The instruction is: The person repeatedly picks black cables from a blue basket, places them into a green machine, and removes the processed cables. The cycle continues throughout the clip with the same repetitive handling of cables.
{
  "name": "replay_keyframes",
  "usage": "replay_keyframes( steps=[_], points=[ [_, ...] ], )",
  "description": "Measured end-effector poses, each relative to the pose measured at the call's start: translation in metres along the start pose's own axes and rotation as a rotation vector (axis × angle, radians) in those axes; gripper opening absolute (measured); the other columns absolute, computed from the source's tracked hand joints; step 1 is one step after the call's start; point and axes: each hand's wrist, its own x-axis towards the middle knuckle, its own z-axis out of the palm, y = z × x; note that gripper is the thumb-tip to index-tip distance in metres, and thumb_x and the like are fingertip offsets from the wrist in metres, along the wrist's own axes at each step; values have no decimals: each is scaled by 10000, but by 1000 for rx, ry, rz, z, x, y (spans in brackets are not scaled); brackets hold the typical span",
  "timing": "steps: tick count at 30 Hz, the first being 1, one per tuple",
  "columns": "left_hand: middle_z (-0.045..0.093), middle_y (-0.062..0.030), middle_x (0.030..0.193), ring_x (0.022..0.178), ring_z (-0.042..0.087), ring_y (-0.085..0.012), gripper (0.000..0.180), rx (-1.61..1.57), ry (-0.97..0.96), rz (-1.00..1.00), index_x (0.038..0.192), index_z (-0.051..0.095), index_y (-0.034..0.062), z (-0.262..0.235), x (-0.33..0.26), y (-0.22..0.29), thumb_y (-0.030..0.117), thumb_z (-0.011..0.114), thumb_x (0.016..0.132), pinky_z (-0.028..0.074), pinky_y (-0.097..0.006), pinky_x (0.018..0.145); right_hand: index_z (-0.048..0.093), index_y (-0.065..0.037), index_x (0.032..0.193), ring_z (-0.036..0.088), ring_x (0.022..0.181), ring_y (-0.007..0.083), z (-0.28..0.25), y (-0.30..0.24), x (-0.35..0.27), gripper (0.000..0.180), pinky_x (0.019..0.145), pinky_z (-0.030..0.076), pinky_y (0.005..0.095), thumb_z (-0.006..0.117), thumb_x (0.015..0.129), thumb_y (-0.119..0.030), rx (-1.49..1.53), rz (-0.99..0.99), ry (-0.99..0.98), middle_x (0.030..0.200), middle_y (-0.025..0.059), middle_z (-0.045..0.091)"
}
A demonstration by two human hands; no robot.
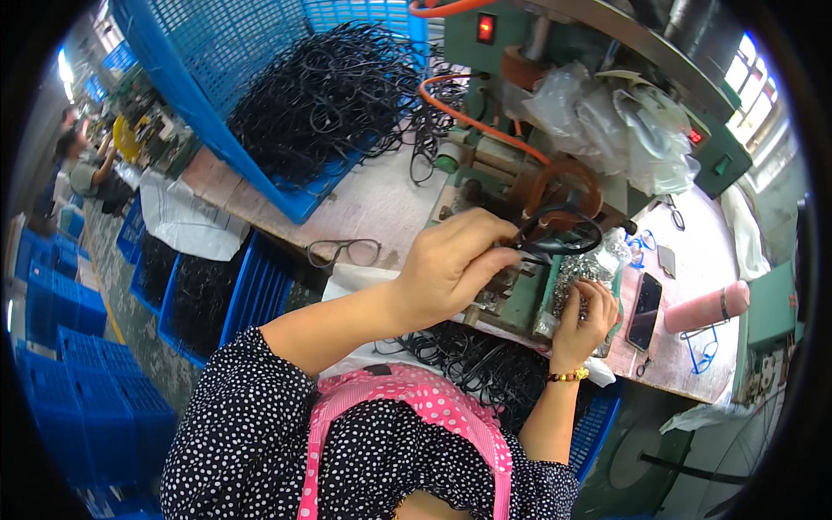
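Note:
My left hand (458,265) is closed, thumb and fingers pinching a black eyeglass frame (598,236) by one end. The frame is held up in front of the green machine (490,208), over its work area. My right hand (585,319) reaches into a green tray (547,299) of small shiny metal parts (598,263). Its fingers are bent and drawn together among the parts, and whatever they pinch is too small to make out. A dark eyeglass frame (345,252) lies on the bench to the left of my left hand.
A blue crate (286,198) heaped with black frames (316,95) stands at the far left. Below the bench, another pile of frames (472,360) sits near my lap. To the right lie a phone (644,312), a pink bottle (706,308) and blue glasses (704,354). Plastic bags (607,121) hang from the machine.

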Motion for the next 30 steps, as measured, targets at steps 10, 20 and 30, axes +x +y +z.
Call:
replay_keyframes(
  steps=[10,20,30],
  points=[
    [650,-140,1072,1048,589,-331,162,870,-255,-328,993,701,56,-122,-122,-101,183,641,913,460,-423,904,668,-41,949,608,855,276,1,-3,-7,61,964,430,440,631,901,-34,76,11,79,891,83,672],
    [612,-157,1042,1001,601,-381,192,702,-420,-534,1067,659,58,-127,-93,-189,37,597,886,499,-431,836,689,-8,1032,608,868,282,5,-4,-9,167,796,496,367,631,884,41,194,68,93,936,122,653],
    [591,-161,950,908,585,-383,133,581,-305,-595,920,590,35,-132,-90,-164,26,656,804,480,-434,772,667,-8,974,616,894,268,3,1,-10,103,822,513,355,633,892,44,220,133,89,999,127,635]
  ],
)
